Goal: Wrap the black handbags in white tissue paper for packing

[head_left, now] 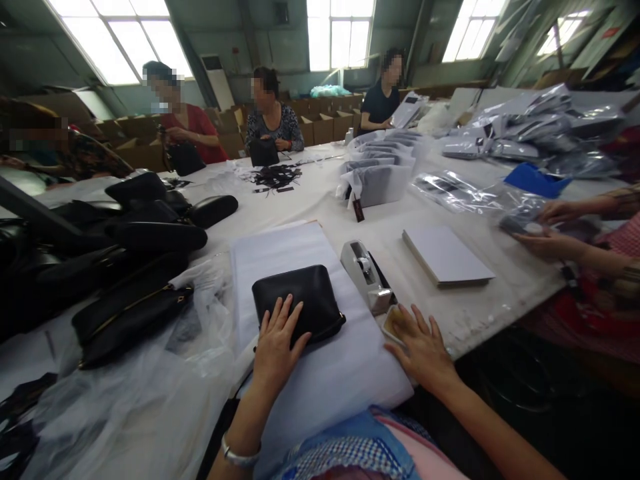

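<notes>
A black bag (pixel 305 293) with a zip lies flat on a stack of white paper sheets (pixel 280 247). My left hand (pixel 280 340) rests on the bag's lower left part, fingers spread. To the right, my right hand (pixel 420 343) reaches over a small yellowish-brown block or sponge (pixel 394 323) in a pale holder, its fingers apart and touching the block. Whether the right fingers grip it is hard to tell. Just beyond that hand stands a grey tape dispenser (pixel 363 273).
Black bags (pixel 150 230) are piled at left beside clear plastic (pixel 210 307). White boards (pixel 447 253) lie at right, near another person's hands (pixel 555 230). Wrapped bags (pixel 377 180) stand farther back. Several people sit across the table; plastic-packed items (pixel 540 127) are heaped back right.
</notes>
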{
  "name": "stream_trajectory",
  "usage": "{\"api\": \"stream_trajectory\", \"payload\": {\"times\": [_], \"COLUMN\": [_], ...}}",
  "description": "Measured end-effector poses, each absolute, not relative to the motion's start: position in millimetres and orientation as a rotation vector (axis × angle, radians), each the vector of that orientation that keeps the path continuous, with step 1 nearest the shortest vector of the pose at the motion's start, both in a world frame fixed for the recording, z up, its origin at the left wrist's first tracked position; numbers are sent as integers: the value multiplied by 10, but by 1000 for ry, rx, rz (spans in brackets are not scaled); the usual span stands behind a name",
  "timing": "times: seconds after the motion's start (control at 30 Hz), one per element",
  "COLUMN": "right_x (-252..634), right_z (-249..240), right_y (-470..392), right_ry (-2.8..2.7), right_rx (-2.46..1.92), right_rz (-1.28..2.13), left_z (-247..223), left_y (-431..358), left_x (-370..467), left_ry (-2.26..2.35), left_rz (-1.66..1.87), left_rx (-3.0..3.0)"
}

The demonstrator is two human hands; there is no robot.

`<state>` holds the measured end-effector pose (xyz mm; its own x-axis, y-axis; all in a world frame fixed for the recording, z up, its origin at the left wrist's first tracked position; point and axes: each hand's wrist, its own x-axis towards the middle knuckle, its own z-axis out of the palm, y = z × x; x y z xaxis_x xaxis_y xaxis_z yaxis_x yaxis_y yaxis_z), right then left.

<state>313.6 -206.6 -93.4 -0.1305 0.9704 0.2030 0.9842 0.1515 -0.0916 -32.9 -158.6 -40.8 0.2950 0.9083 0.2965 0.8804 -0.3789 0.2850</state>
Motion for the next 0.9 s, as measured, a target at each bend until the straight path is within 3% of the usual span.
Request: {"api": "stream_trajectory", "payload": {"times": [0.13, 0.27, 0.47, 0.7, 0.9], "right_x": [3215, 3069, 2317, 1473, 1124], "right_z": [-720, -191, 326, -121, -676], "right_y": [-1936, -1683, -702, 1056, 1670], "right_ry": [-2182, -1942, -1914, -2391, -2374], "right_rx": [-1772, -1472, -1255, -1278, -1581], "right_rz": [-45, -32, 343, 358, 210], "left_z": [-413, -433, -462, -621, -896], "left_y": [-1600, -1597, -1600, -1516, -1428], "left_x": [-343, -339, -334, -424, -421], "left_ry": [1709, 1721, 1750, 1687, 1763], "left_rz": [649, 640, 667, 714, 956], "left_rx": [2455, 2451, 2487, 2662, 2648]}}
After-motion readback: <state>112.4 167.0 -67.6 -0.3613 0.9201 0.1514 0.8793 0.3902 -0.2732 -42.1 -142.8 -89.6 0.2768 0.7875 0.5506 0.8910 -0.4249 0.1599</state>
